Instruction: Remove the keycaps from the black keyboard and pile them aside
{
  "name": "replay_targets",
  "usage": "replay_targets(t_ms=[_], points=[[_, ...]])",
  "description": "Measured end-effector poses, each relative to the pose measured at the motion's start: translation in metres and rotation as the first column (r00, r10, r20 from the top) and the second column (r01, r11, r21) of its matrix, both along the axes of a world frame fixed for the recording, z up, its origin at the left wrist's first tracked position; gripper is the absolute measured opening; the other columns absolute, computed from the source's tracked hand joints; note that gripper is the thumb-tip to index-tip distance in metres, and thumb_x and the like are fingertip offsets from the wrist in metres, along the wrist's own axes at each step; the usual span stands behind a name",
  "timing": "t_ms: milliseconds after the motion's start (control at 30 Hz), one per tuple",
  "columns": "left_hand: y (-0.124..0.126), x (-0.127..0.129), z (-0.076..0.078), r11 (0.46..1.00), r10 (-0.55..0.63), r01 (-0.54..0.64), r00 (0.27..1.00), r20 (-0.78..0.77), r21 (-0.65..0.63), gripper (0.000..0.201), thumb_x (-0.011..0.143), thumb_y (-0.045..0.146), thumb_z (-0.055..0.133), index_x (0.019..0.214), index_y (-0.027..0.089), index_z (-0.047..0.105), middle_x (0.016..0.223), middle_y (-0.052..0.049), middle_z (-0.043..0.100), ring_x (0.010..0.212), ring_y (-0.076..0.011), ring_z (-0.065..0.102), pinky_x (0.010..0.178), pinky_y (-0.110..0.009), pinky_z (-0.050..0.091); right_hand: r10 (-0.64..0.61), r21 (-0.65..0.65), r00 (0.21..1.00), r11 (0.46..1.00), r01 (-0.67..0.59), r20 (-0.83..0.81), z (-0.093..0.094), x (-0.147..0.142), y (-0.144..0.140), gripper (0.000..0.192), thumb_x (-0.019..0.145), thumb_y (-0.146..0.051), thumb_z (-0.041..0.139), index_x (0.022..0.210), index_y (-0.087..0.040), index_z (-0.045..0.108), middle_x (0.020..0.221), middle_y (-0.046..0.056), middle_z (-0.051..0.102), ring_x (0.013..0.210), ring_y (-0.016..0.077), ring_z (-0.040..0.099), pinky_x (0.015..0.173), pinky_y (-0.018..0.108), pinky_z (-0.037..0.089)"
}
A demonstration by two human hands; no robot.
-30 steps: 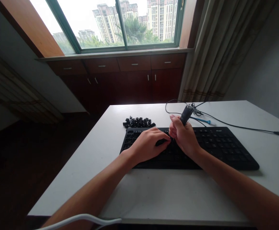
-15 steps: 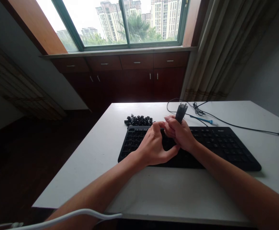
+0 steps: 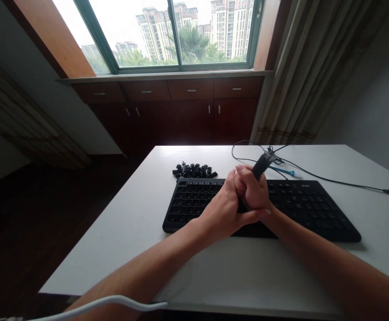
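A black keyboard [image 3: 301,207] lies across the white table [image 3: 234,272]. My right hand [image 3: 255,192] is closed around a dark grey tool [image 3: 260,165] that sticks up from the fist, held just above the keyboard's middle. My left hand [image 3: 223,210] is pressed against the right one from the left, thumb stretched under it; what its fingers touch is hidden. A pile of loose black keycaps [image 3: 194,170] sits behind the keyboard's left end.
A black cable [image 3: 331,180] runs from a tangle behind the keyboard to the table's right edge. A small blue tool [image 3: 283,170] lies near that tangle. A white cable [image 3: 107,304] crosses the bottom of the view. Dark cabinets [image 3: 187,107] stand under the window.
My left hand lifted off the keys and moved right until it met the right hand. The tool in my right hand tilted from side to side and now leans right.
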State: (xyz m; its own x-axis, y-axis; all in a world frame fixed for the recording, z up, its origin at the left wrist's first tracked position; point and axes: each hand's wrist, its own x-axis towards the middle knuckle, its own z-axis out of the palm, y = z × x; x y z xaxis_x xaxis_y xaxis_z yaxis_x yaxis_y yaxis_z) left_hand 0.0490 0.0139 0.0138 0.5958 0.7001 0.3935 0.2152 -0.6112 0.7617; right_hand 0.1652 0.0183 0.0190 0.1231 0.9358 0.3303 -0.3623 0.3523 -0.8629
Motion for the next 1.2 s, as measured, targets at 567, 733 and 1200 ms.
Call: replay_targets(t_ms=[567, 733, 1200], points=[[0.031, -0.043, 0.014, 0.953, -0.073, 0.179, 0.918, -0.389, 0.243, 0.099, 0.067, 0.069, 0.079, 0.144, 0.02, 0.043, 0.14, -0.017, 0.054, 0.126, -0.036, 0.053, 0.106, -0.051, 0.046, -0.171, -0.065, 0.977, 0.984, 0.164, -0.125, 0.004, 0.011, 0.0, 0.043, 0.089, -0.026, 0.062, 0.053, -0.022, 0.038, 0.042, -0.01, 0.031, 0.035, 0.0065, 0.024, 0.036, 0.024, 0.021], [0.039, -0.047, 0.016, 0.881, -0.164, 0.312, 0.906, -0.391, 0.355, 0.036, 0.089, 0.049, 0.07, 0.111, 0.022, 0.069, 0.111, -0.008, 0.067, 0.103, -0.0246, 0.06, 0.097, -0.04, 0.049, -0.199, -0.108, 0.969, 0.977, 0.185, -0.145, 0.01, 0.012, 0.0, 0.044, 0.087, -0.025, 0.064, 0.053, -0.023, 0.035, 0.042, -0.01, 0.031, 0.035, 0.0064, 0.023, 0.035, 0.023, 0.02], [0.08, -0.082, 0.01, 0.852, 0.44, -0.339, 0.877, -0.195, 0.399, 0.019, 0.096, 0.033, 0.061, 0.107, 0.025, 0.074, 0.106, -0.004, 0.074, 0.095, -0.0212, 0.068, 0.082, -0.036, 0.055, -0.175, -0.133, 0.975, 0.978, 0.157, -0.133, 0.017, 0.019, -0.001, 0.046, 0.085, -0.026, 0.064, 0.051, -0.023, 0.033, 0.042, -0.009, 0.029, 0.036, 0.0064, 0.024, 0.035, 0.025, 0.018]])
